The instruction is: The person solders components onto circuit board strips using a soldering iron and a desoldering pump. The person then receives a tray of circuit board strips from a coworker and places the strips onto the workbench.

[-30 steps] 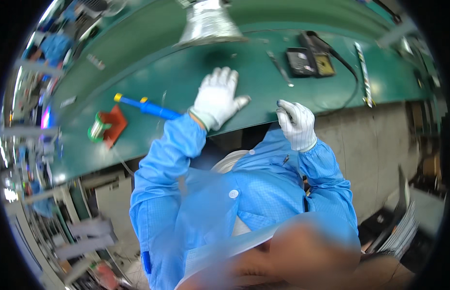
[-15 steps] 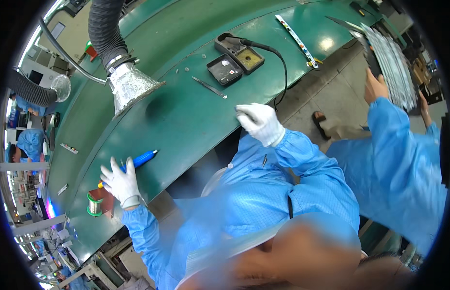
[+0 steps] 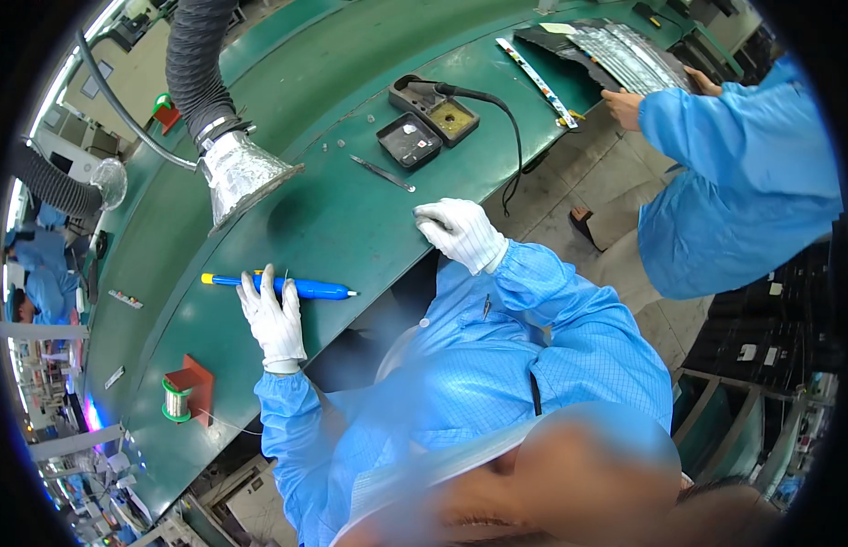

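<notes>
My left hand [image 3: 275,324], in a white glove, lies over a blue desoldering pump [image 3: 319,289] with a yellow end, its fingers across the barrel near the yellow end. The pump lies along the green bench [image 3: 260,251]. My gloved right hand [image 3: 460,234] is closed at the bench's near edge, fingers curled in; whatever is inside is hidden. Beyond it lie tweezers [image 3: 383,173]. Past these are a small black tray [image 3: 409,141] and a soldering iron stand [image 3: 453,118] with a yellow cleaning pad and a black cable.
A solder wire spool [image 3: 176,402] sits on a reddish stand [image 3: 199,376] at the left. A foil-covered fume hood [image 3: 241,178] hangs over the bench. At the far right a co-worker [image 3: 734,173] holds a silver ribbed stack [image 3: 624,56] beside a narrow patterned strip [image 3: 538,82].
My left hand and the pump have shifted right, away from the spool, and the pump has turned. The co-worker has brought the silver stack over to the bench. My right hand stays closed.
</notes>
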The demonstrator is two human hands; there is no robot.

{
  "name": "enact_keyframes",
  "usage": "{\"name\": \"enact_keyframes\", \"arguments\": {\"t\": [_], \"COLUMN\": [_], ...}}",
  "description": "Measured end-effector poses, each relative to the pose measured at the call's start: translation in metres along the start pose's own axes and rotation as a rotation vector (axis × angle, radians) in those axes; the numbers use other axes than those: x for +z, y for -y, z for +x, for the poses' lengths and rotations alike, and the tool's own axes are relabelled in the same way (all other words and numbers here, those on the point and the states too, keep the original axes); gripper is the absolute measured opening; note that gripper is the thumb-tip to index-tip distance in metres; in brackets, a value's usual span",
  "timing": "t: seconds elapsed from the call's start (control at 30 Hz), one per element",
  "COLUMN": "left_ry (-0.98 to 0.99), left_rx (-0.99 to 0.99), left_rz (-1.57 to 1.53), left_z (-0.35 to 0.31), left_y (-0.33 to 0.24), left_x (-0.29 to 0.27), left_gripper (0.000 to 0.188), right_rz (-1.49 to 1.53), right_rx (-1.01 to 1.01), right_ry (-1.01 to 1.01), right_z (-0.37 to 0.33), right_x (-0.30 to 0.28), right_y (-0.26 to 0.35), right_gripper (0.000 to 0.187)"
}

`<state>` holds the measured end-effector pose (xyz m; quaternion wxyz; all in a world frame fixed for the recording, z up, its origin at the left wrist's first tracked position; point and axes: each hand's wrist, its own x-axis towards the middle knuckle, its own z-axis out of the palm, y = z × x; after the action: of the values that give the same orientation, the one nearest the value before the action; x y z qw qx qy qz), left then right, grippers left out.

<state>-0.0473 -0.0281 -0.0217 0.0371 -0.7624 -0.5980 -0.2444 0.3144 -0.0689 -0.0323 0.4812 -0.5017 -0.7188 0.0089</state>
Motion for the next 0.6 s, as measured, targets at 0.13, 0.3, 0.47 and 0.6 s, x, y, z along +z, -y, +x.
{"name": "enact_keyframes", "arguments": {"t": [0.13, 0.3, 0.47, 0.6], "left_ry": [0.008, -0.034, -0.064, -0.067], "left_rx": [0.034, -0.018, 0.012, 0.049], "left_rz": [-0.028, -0.134, -0.071, -0.06], "left_z": [0.016, 0.019, 0.017, 0.016], "left_y": [-0.005, -0.009, -0.009, -0.004], "left_x": [0.005, 0.004, 0.004, 0.007], "left_gripper": [0.046, 0.048, 0.049, 0.049], "right_rz": [0.054, 0.072, 0.002, 0.013], "right_rx": [0.036, 0.108, 0.076, 0.078], "right_ry": [0.037, -0.048, -0.09, -0.093], "right_z": [-0.002, -0.001, -0.001, -0.003], "right_x": [0.001, 0.009, 0.015, 0.017], "right_y": [-0.003, -0.002, -0.001, -0.003], "right_gripper": [0.015, 0.012, 0.012, 0.012]}}
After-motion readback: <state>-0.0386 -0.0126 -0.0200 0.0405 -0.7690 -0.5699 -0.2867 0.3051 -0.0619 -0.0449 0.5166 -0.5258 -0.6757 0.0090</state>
